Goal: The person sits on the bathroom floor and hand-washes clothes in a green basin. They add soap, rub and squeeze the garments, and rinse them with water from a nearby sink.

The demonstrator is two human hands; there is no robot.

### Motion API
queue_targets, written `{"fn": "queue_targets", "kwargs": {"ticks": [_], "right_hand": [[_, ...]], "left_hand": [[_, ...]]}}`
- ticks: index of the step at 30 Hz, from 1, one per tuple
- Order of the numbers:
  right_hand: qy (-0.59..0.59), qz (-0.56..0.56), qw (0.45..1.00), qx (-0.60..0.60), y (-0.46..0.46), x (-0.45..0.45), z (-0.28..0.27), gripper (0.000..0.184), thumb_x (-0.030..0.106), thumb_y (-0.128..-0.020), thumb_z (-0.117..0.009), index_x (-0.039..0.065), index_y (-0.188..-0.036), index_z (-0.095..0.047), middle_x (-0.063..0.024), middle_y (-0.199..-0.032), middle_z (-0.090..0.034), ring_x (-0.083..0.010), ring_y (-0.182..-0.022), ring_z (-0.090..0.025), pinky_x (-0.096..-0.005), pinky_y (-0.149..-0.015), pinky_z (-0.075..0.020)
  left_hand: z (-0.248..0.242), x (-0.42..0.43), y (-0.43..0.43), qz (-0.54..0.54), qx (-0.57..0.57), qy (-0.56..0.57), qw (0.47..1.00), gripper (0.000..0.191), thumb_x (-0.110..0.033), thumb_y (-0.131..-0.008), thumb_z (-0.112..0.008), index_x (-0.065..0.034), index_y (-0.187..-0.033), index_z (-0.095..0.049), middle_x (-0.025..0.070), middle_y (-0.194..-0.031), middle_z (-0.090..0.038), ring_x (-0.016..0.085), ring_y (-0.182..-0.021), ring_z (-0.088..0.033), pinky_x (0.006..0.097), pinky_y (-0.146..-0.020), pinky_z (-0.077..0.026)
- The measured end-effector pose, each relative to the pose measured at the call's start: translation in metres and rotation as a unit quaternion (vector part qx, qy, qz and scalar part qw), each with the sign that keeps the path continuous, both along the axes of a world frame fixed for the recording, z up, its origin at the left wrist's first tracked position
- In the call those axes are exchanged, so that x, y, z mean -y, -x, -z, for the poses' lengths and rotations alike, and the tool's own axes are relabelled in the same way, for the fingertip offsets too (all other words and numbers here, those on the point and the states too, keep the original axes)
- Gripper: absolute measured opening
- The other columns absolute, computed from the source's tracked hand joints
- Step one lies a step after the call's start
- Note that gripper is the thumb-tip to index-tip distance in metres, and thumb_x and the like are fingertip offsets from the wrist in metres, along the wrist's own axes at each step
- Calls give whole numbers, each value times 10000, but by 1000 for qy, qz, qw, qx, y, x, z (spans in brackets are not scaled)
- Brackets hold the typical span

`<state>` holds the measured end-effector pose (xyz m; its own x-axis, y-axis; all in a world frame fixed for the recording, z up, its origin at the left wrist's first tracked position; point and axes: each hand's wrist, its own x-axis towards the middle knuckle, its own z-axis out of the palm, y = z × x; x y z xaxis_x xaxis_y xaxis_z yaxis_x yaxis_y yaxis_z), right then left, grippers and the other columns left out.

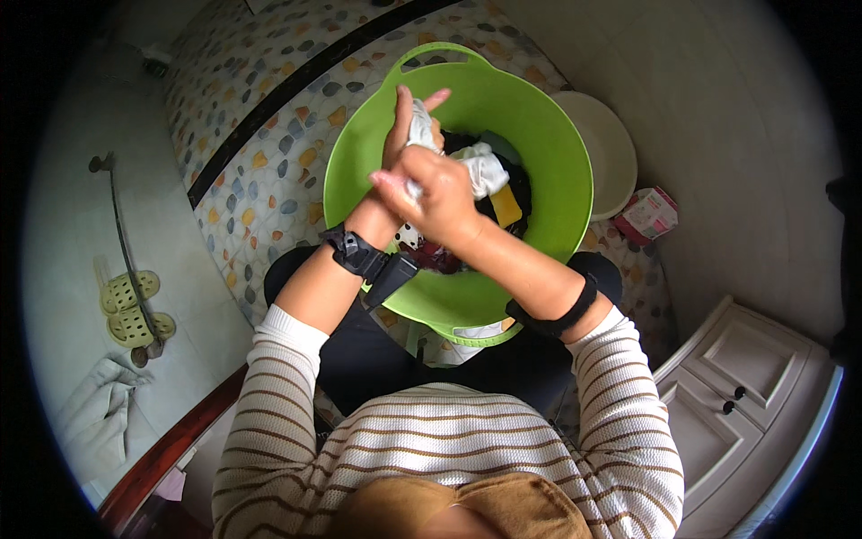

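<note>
Above the green plastic tub, both hands grip a wet white cloth. My left hand has it across the palm, thumb and one finger stretched out. My right hand is closed over the cloth, its fist pressed against the left hand near the wrist. The far end of the cloth hangs into the tub. A yellow bar, seemingly soap, lies there on dark clothes. Beside them are a white fabric with black dots and a dark red fabric, partly hidden by my hands.
Behind the tub on the right stands a white basin, beside a pink-and-white packet. A white cabinet is at lower right. Pale green clogs hang by a rail on the left wall, above a grey towel. Pebble-patterned tiles cover the floor.
</note>
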<state>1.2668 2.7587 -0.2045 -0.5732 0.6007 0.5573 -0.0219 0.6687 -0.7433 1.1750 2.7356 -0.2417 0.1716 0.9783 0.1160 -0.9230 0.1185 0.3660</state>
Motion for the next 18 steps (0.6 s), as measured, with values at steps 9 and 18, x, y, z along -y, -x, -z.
{"fn": "queue_targets", "kwargs": {"ticks": [9,18], "right_hand": [[-77,-26,997,-6,2,-3,8,255,264,-798,-656,54,-700,-547,-132,-637,-561,-332,-582,-576,-431,-532,-457],[258,23,965,35,-26,-82,17,371,377,-820,-684,24,-726,-617,-15,-605,-562,-80,-576,-502,-252,-536,-413]], "left_hand": [[16,10,-10,-246,-319,119,907,517,-309,-985,-345,-48,-1429,-289,-17,-858,-456,53,-752,-423,202,-765,-430],[-39,15,6,-5,-437,211,875,320,-298,-881,-632,-49,-1079,-603,2,-901,-641,87,-810,-594,233,-688,-475]]}}
